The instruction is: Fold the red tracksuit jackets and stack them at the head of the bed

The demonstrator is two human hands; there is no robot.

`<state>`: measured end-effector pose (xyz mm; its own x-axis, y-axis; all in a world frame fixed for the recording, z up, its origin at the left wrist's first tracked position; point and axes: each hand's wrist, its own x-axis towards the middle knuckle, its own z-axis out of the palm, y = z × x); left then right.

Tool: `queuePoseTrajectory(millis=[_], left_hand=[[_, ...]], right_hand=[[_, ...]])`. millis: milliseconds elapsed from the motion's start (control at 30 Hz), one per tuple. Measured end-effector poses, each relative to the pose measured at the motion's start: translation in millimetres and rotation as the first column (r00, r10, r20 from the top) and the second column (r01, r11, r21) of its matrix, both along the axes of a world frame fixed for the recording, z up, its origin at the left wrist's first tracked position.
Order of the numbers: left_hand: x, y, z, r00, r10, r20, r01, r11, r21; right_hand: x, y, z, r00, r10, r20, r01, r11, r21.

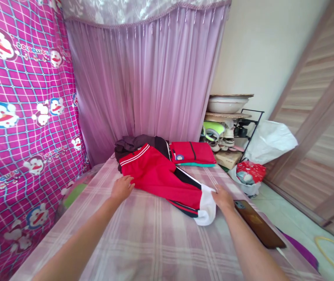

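Note:
A pair of red trousers (158, 171) lies across the bed, its striped waistband at the far left and its leg ends toward the right. Black side panels with white piping run down to white lower legs (207, 203). At the near edge, just below the waistband, the fingers of my left hand (122, 187) are closed on the red cloth. My right hand (223, 197) pinches the outer edge of a white leg end between thumb and fingers. Dark clothing (137, 140) lies crumpled behind the waistband.
Folded red clothing (193, 152) rests on a teal piece at the bed's far edge. A phone (258, 224) with a cable lies by my right forearm. Beyond the plaid bed sheet (143, 242) stand a shoe rack (250, 121) and bags (250, 175). Purple curtains (149, 78) hang behind.

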<state>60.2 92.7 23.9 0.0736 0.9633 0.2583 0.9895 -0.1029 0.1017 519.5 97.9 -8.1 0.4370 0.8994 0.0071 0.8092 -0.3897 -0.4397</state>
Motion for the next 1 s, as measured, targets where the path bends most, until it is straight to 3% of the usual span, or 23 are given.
queuePoseTrajectory(millis=[200, 433, 500, 600, 700, 800, 900, 1000], left_hand=[[-23, 36, 11.4, 0.999, 0.023, -0.033, -0.022, 0.999, 0.03], [6, 91, 42.1, 0.982, -0.107, -0.158, 0.121, 0.989, 0.087], [23, 112, 51.5, 0.961, -0.139, -0.24, 0.168, 0.98, 0.105], [51, 151, 62.4, 0.919, -0.166, -0.357, 0.212, 0.973, 0.095], [74, 196, 66.4, 0.873, -0.209, -0.44, 0.241, 0.97, 0.019], [87, 231, 61.1, 0.833, -0.261, -0.487, 0.245, 0.965, -0.098], [89, 244, 50.6, 0.807, -0.28, -0.519, 0.199, 0.958, -0.207], [81, 234, 49.3, 0.798, -0.305, -0.52, 0.202, 0.948, -0.246]], right_hand=[[-20, 15, 8.3, 0.952, 0.255, 0.168, -0.257, 0.966, -0.007], [-45, 40, 22.8, 0.904, 0.378, 0.199, -0.353, 0.923, -0.152], [-45, 45, 28.1, 0.887, 0.444, 0.123, -0.421, 0.89, -0.174], [-36, 47, 36.0, 0.833, 0.549, -0.072, -0.554, 0.826, -0.101], [-21, 37, 46.6, 0.705, 0.634, -0.318, -0.666, 0.746, 0.008], [-4, 20, 61.0, 0.555, 0.653, -0.515, -0.724, 0.684, 0.087], [10, 8, 72.9, 0.463, 0.554, -0.692, -0.694, 0.712, 0.106], [22, 9, 75.1, 0.428, 0.393, -0.814, -0.545, 0.83, 0.114]])
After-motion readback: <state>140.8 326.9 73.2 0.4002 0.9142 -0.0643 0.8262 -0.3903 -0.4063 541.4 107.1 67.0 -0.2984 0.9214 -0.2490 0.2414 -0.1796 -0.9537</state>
